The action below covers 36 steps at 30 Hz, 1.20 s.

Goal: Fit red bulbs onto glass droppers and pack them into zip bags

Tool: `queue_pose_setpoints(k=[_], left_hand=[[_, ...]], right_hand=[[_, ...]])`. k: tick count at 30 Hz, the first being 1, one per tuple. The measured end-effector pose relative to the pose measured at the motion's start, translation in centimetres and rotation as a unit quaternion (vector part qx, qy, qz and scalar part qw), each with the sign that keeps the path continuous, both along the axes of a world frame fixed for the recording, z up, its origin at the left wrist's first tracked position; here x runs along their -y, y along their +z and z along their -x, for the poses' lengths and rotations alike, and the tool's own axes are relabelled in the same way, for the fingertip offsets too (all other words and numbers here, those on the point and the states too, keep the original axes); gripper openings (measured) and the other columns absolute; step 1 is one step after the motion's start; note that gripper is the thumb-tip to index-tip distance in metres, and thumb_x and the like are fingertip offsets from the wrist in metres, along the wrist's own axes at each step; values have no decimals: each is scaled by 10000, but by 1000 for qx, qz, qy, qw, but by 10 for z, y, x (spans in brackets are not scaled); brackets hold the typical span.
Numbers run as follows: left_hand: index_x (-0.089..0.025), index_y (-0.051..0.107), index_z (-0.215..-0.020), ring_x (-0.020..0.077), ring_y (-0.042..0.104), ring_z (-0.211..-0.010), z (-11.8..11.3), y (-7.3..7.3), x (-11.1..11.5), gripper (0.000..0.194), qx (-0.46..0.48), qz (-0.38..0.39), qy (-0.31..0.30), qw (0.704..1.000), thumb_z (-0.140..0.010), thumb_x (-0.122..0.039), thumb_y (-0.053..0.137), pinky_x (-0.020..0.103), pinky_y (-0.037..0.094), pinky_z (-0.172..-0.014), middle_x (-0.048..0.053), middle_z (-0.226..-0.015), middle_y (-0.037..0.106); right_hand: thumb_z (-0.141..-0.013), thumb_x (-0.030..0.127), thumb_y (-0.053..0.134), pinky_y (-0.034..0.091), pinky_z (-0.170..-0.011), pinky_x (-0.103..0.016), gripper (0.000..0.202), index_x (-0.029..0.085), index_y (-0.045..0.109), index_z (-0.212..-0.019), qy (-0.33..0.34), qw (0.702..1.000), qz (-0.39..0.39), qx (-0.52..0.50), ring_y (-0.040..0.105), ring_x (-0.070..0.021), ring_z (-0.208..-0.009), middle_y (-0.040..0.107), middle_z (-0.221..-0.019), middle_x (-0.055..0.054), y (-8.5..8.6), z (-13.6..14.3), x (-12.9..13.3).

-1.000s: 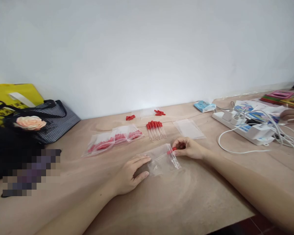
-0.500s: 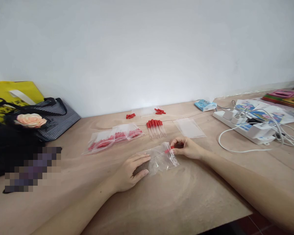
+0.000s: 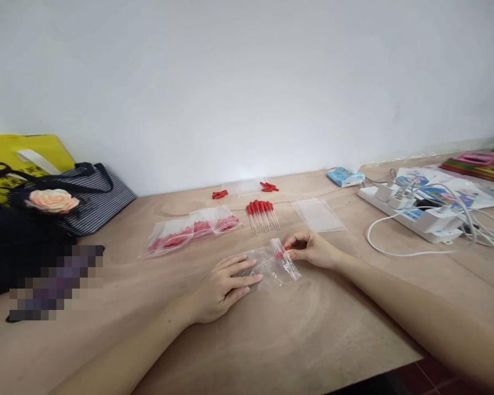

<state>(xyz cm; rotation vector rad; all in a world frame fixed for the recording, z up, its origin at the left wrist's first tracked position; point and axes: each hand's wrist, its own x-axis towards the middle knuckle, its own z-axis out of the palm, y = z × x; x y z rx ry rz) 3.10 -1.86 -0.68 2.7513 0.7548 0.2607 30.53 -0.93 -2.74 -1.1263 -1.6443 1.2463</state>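
A clear zip-lock bag [image 3: 271, 271] lies on the table before me, its mouth toward the right. My left hand [image 3: 226, 282] rests open on the bag's left part, fingers stretched over the plastic. My right hand [image 3: 308, 249] pinches a dropper [image 3: 280, 253] by its red rubber end at the bag's mouth; its thin tube reaches into the bag. Behind the bag several red-topped droppers [image 3: 261, 215] lie side by side in a row. Farther left are filled clear bags [image 3: 193, 227] with red-ended pieces inside. Flat unfilled bags [image 3: 319, 214] lie behind my right hand.
Near the wall lie loose red rubber bulbs [image 3: 219, 195] and thin clear tubes [image 3: 247, 188]. A white power strip [image 3: 411, 216] with plugs and cables stands at right, beside a blue packet [image 3: 344, 176]. Striped [image 3: 102, 200] and yellow bags [image 3: 45, 148] stand at left.
My left hand's fingers have spread and moved a little right, lying flatter on the bag. My right hand and the dropper have shifted slightly left, toward the bag.
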Motion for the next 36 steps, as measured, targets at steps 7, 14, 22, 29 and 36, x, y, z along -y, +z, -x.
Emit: queue_pose_setpoints(k=[7,14,22,29,36], left_hand=[[-373,423,-1231,210,265,-1273,-1,0,-1,357,-13,2,-4,1000,-893,-273,367,432,283,-1012,-40,-1354,371],[-372,421,-1234,202,274,-1270,-2,3,0,359,-1,8,-9,1000,-893,-272,369,414,284,-1016,-43,-1363,356],[-329,475,-1204,200,311,-1254,0,1,0,337,12,19,9,1000,-882,-284,387,410,295,-1016,-9,-1345,388],[-290,499,-1191,206,343,-1237,0,1,0,335,51,46,19,997,-867,-282,416,429,316,-1004,10,-1303,446],[-233,424,-1250,212,406,-1188,-1,4,2,424,56,33,78,995,-838,-331,449,411,347,-987,48,-1271,482]], right_hand=[[-605,430,690,411,-595,-241,328,156,525,-672,34,999,10,4,515,-101,-628,584,-709,0,-2,8,5],[-568,416,719,410,-560,-214,377,177,472,-723,47,996,32,-73,501,-73,-566,560,-647,35,1,25,11],[-611,379,693,417,-519,-203,368,140,615,-880,102,994,37,14,510,-78,-551,606,-681,2,4,8,6],[-556,245,721,417,-484,-208,352,143,587,-864,-23,999,32,6,510,-90,-526,585,-611,15,-4,2,1],[-525,207,705,389,-440,-211,227,160,573,-704,-146,988,30,35,494,-94,-475,563,-536,22,-7,7,2]])
